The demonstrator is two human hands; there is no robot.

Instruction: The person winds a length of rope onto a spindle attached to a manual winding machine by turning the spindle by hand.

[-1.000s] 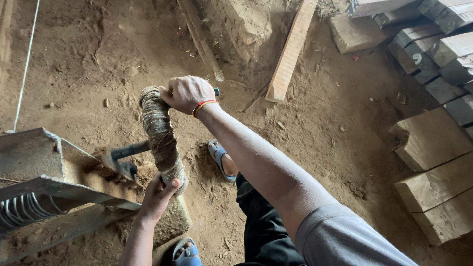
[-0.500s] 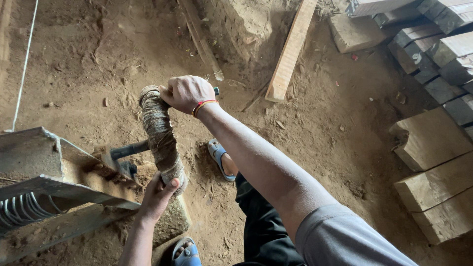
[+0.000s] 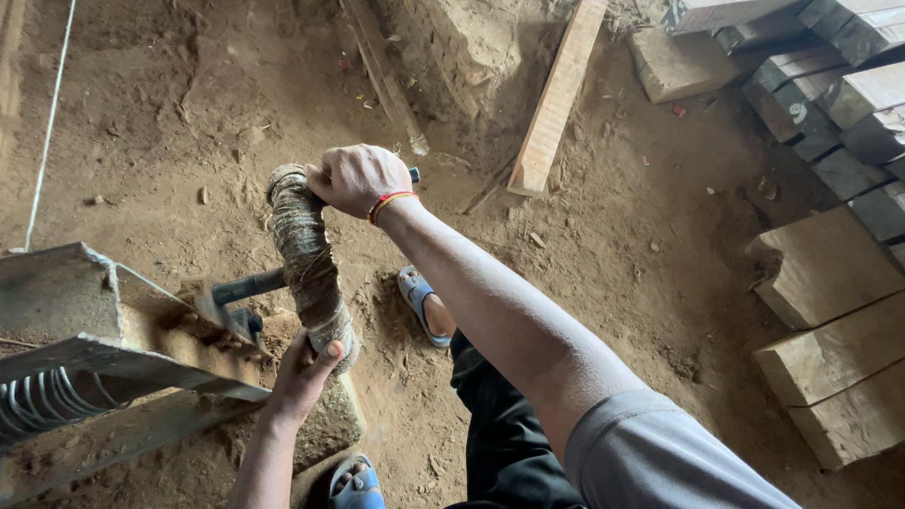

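At lower centre the left hand (image 3: 304, 369) clamps the bottom end of a rope-wrapped handle (image 3: 309, 254), beside the edge of a metal frame (image 3: 113, 358) at lower left. Above, the right hand (image 3: 356, 178) closes over the handle's top. Bare dirt floor (image 3: 170, 104) lies open beyond, a plank (image 3: 556, 94) upper centre, and wooden blocks (image 3: 830, 311) line the right edge.
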